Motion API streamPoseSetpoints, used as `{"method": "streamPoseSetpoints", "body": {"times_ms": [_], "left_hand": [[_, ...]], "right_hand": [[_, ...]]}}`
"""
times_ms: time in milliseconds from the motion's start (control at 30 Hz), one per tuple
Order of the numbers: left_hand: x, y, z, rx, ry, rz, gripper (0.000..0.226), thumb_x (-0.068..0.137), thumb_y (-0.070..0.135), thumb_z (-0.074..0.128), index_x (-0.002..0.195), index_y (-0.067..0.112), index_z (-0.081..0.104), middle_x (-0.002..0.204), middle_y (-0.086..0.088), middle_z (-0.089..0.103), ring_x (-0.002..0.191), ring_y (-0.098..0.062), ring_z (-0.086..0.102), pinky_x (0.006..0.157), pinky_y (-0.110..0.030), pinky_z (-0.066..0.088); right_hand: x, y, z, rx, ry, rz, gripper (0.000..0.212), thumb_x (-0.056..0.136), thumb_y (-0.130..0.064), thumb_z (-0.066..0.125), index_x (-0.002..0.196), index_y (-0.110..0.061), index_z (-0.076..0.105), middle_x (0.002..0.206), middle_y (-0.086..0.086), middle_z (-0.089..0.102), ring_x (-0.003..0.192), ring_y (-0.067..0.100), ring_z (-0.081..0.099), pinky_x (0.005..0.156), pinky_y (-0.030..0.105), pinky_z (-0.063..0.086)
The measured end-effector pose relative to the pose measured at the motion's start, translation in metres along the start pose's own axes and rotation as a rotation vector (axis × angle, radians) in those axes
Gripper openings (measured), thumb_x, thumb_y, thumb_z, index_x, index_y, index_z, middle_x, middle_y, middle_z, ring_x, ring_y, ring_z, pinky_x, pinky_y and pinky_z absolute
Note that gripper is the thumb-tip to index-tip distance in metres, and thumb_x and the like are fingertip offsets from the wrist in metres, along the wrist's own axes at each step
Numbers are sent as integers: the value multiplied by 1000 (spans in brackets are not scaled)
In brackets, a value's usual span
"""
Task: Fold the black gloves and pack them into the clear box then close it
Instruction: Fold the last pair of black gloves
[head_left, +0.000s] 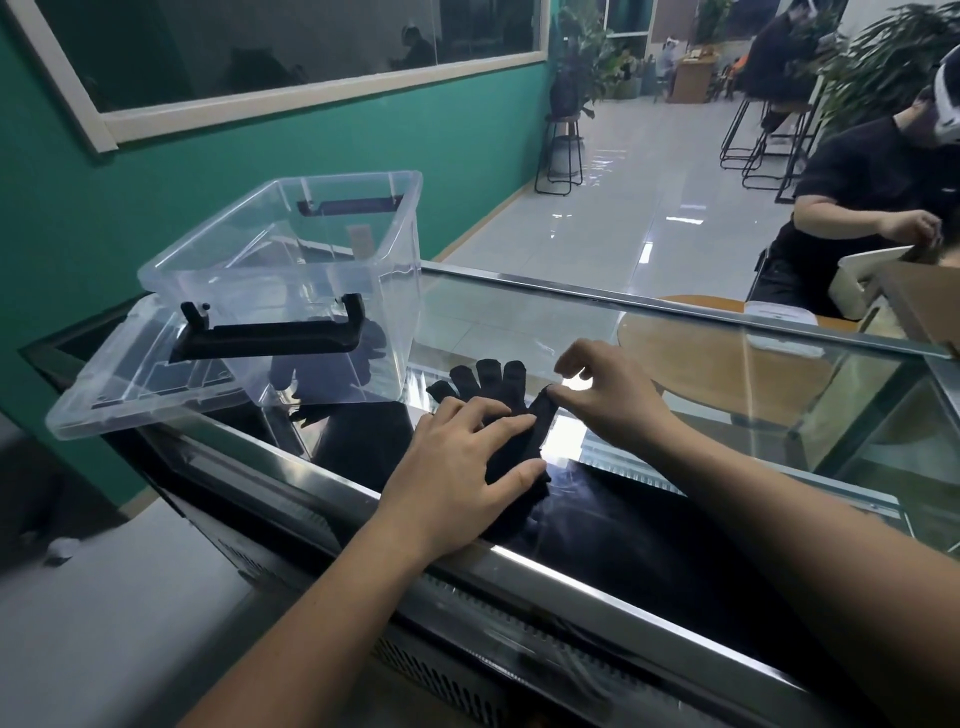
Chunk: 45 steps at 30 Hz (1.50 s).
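Head camera looks down on a glass-topped worktop, with the black gloves lying flat near the middle of the frame, their finger ends pointing toward twelve o'clock. The left hand lies spread and flat on the cuff end of the gloves, pinning them to the glass without gripping. The right hand, at about two o'clock from the left, pinches the thumb part of the gloves between thumb and forefinger. At ten o'clock from the gloves stands the clear box, open and apparently empty, resting on its clear lid, with black latch handles on its ends. Whether one glove or a stacked pair lies there I cannot tell. The step in hand looks like the folding: the thumb is about to be tucked over the palm. The next move likely calls for keeping the cuff pinned while the right hand carries the thumb inward, then doubling the gloves over before lifting them toward the box.
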<state>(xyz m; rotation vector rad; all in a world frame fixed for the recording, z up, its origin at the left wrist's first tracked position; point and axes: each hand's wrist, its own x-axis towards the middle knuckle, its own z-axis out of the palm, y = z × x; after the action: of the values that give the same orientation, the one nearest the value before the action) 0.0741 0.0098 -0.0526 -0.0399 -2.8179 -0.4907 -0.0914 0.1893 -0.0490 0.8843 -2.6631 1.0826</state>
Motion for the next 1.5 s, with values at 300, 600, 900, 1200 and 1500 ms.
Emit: {"method": "streamPoseSetpoints", "body": {"times_ms": [300, 600, 900, 1200, 1500], "left_hand": [[-8, -11, -9, -213, 77, 134, 36, 85, 58, 84, 114, 37, 78, 115, 23, 62, 115, -9, 58, 106, -35, 48], [-10, -15, -4, -224, 131, 122, 22, 86, 38, 83, 105, 27, 81, 105, 19, 70, 98, -9, 68, 88, -33, 57], [-8, -9, -10, -337, 210, -26, 11, 93, 27, 80, 104, 26, 79, 87, 25, 69, 85, 6, 66, 76, -6, 43], [-5, -17, -10, -488, 209, -154, 22, 95, 32, 81, 115, 39, 74, 101, 20, 77, 105, -3, 73, 92, -33, 60], [7, -21, -2, -521, 229, -186, 5, 95, 27, 82, 99, 30, 81, 93, 10, 77, 93, -7, 75, 89, -38, 62]], "right_hand": [[-14, -6, -5, 66, 82, -247, 15, 93, -9, 74, 100, -22, 74, 95, -8, 67, 89, 11, 63, 79, 20, 45], [-38, -36, -10, 130, -310, -459, 10, 96, -17, 70, 101, -23, 75, 100, -10, 65, 92, 9, 67, 82, 27, 55], [-38, -33, 1, -168, -269, -604, 25, 91, -31, 72, 112, -22, 64, 106, -5, 58, 97, 19, 58, 79, 36, 51], [-33, -32, 7, 64, -165, -415, 25, 107, -43, 59, 99, -23, 71, 88, -12, 66, 80, 5, 62, 71, 30, 52], [-33, -35, 5, 46, -115, -303, 31, 94, -26, 77, 78, -46, 59, 77, -36, 61, 74, -10, 59, 63, 9, 37]]}}
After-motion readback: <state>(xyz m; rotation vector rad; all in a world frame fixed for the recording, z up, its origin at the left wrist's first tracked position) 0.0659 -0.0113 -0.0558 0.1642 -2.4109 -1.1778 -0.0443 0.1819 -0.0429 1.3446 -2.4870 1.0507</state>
